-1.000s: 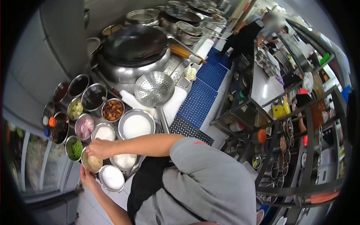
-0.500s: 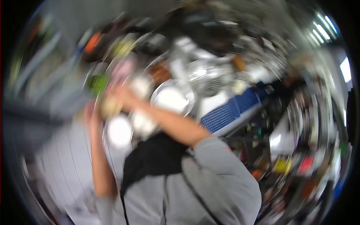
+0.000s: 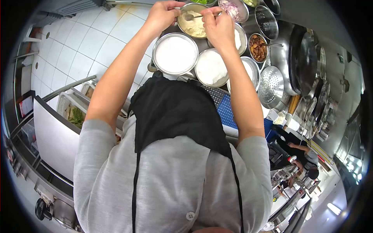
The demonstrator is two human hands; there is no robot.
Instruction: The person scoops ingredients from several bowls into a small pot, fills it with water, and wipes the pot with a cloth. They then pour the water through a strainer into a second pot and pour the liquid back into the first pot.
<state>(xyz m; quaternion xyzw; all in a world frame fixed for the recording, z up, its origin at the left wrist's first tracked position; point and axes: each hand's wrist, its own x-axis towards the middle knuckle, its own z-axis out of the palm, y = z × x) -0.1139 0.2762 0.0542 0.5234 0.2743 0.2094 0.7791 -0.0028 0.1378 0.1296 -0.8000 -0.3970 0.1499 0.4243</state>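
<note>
My left hand (image 3: 164, 15) grips the rim of a metal bowl (image 3: 193, 28) of pale yellow powder, thumb and fingers at its left edge. Over the same bowl, my right hand (image 3: 218, 29) pinches the handle of a metal spoon (image 3: 189, 17), whose head is just above the powder. Nearer to me are a bowl of white powder (image 3: 175, 53) and another white-filled bowl (image 3: 211, 67). Further white-filled bowls (image 3: 237, 39) lie partly behind my right hand and forearm.
Chopped purple onion (image 3: 230, 9), a brown-filled bowl with a spoon (image 3: 258, 48), a perforated ladle (image 3: 271, 87) and a dark wok (image 3: 305, 62) stand right. An open drawer (image 3: 74, 101) is left. A co-worker (image 3: 307, 153) is at the far right.
The view has swung and become sharp. The bowls and my hands now appear higher and further right in the picture. Blur hides whether my grip has changed.
</note>
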